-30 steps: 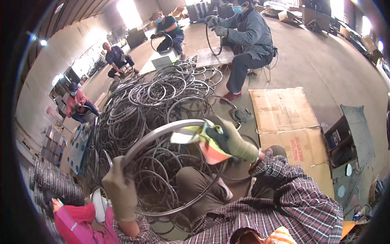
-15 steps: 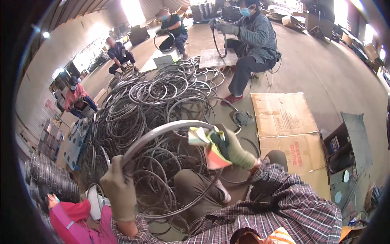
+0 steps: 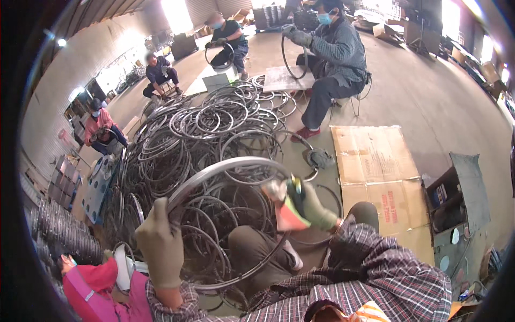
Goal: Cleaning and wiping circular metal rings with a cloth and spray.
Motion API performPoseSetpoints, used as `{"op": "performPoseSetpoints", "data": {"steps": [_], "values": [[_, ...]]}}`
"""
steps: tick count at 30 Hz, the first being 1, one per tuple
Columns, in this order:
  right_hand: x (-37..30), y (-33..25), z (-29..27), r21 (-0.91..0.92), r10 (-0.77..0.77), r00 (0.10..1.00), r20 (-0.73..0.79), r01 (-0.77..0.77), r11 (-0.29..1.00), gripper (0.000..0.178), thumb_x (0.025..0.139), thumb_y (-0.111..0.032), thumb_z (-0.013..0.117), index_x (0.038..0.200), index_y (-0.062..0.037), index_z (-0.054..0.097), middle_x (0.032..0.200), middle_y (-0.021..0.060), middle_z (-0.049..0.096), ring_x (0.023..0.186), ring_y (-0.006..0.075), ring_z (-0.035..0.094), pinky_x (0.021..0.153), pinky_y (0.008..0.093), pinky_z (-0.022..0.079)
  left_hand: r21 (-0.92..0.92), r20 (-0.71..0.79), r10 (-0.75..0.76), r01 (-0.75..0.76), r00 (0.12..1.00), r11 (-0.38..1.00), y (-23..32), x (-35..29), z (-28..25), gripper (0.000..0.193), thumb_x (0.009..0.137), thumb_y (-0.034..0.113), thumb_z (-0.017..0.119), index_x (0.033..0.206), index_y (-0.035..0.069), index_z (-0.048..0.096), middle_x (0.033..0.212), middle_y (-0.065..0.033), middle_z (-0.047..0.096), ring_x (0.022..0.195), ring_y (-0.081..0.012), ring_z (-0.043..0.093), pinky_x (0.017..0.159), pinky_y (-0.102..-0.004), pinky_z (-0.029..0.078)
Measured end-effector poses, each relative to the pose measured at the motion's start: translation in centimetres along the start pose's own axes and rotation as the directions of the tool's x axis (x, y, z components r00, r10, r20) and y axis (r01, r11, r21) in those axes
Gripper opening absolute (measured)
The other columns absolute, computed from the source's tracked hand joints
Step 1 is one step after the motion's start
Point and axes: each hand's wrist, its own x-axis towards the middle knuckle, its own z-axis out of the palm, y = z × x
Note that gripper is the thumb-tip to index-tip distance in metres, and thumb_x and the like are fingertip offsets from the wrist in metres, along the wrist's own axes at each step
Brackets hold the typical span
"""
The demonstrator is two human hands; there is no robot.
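Observation:
A grey metal wheel rim (image 3: 228,164) is held up at a tilt in front of my body. My left hand (image 3: 159,244), in a drab olive glove, is closed around the rim's left side. On the opposite side my right hand (image 3: 317,208), gloved likewise, grips a multicoloured cloth (image 3: 292,216) with red, yellow and dark parts. That cloth lies against the right part of the rim and is smeared by motion, so the fingers under it are partly hidden. The rim's lower curve passes in front of my bent knee (image 3: 255,249).
A big heap of loose rims (image 3: 209,118) spreads ahead and left. Flattened cardboard (image 3: 378,155) lies at right, beside a dark open box (image 3: 448,196). A co-worker (image 3: 335,59) sits beyond with a rim; several others sit around the heap, one in pink (image 3: 96,287) close at my left.
My right hand and the cloth have shifted slightly right and down along the rim. My left hand keeps its grip, nearly still. The seated co-worker's rim at the far right has tilted.

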Motion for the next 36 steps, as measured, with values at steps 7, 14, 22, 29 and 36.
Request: {"op": "performPoseSetpoints", "data": {"steps": [7,14,22,29,36], "values": [[6.9,-6.8,9.4,-0.911,-0.281,0.869,0.407,0.407,-0.061,0.041,0.075,-0.008,0.070,0.113,-0.0046,0.055,0.093,0.0198,0.062,0.088,0.0426,0.061,0.072,0.0458,0.049,0.005,-0.097,0.054,-0.053,0.994,0.999,-0.1,-0.1,-0.2,0.043,0.073,-0.007,0.060,0.115,0.004,0.054,0.093,-0.0229,0.063,0.082,-0.0445,0.062,0.069,-0.0504,0.045],[-2.4,3.5,2.1,-0.786,-0.336,0.868,-0.365,-0.093,0.612,0.013,0.096,-0.011,0.059,0.105,-0.0028,0.056,0.084,0.0060,0.062,0.074,0.0167,0.060,0.069,0.0311,0.047,-0.024,-0.124,-0.007,0.004,0.992,1.000,-0.9,0.1,0.8,0.032,0.082,-0.002,0.060,0.113,0.005,0.055,0.090,-0.0212,0.064,0.081,-0.0432,0.063,0.066,-0.0494,0.046],[3.5,-2.2,2.2,-0.811,-0.308,0.941,-0.139,0.070,0.581,0.023,0.099,-0.011,0.055,0.119,-0.0001,0.053,0.085,0.0073,0.060,0.074,0.0108,0.058,0.062,0.0294,0.048,-0.115,-0.023,-0.060,0.057,0.998,0.992,-0.5,-2.2,1.4,0.026,0.089,0.002,0.057,0.115,0.003,0.053,0.089,-0.0224,0.062,0.083,-0.0432,0.062,0.066,-0.0432,0.047],[-4.5,6.7,-5.0,-0.141,0.063,0.841,-0.537,-0.163,0.976,0.039,0.104,-0.037,0.046,0.113,-0.0014,0.059,0.097,0.0039,0.063,0.091,0.0151,0.059,0.084,0.0317,0.049,-0.462,0.042,-0.493,0.455,0.869,0.761,-4.7,-6.3,6.4,0.026,0.100,0.014,0.051,0.119,-0.003,0.055,0.088,-0.0110,0.062,0.077,-0.0168,0.054,0.072,-0.0285,0.043],[-7.4,10.7,-3.5,-0.526,-0.175,0.806,-0.566,-0.189,0.829,0.024,0.098,-0.025,0.062,0.109,-0.0032,0.063,0.097,-0.0030,0.061,0.086,0.0069,0.053,0.077,0.0238,0.046,-0.703,0.230,-0.702,0.614,0.674,0.359,-8.6,-9.2,4.9,0.030,0.100,0.018,0.050,0.124,-0.001,0.053,0.099,-0.0064,0.065,0.080,-0.0111,0.057,0.068,-0.0230,0.044]]}}
